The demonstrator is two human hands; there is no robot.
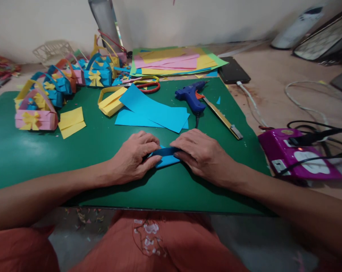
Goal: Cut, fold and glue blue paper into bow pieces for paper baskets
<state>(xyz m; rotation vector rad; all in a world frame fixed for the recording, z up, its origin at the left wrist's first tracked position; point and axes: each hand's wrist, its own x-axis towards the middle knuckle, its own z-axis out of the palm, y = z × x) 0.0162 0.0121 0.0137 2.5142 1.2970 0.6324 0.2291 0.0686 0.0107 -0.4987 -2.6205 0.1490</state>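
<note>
Between my two hands, low over the green board, is a piece of blue paper with one edge folded up. My left hand pinches its left end between thumb and fingers. At the right end, my right hand grips the same paper in a pinch. My fingers cover both ends of the fold. Just beyond my hands lie flat blue paper strips, overlapping one another. A folded yellow paper piece with a handle touches them on the left.
A blue glue gun and a yellow cutter lie at right. Scissors rest behind the strips. Small paper baskets stand at left near a yellow paper piece. A purple power box with cables sits right; coloured sheets lie behind.
</note>
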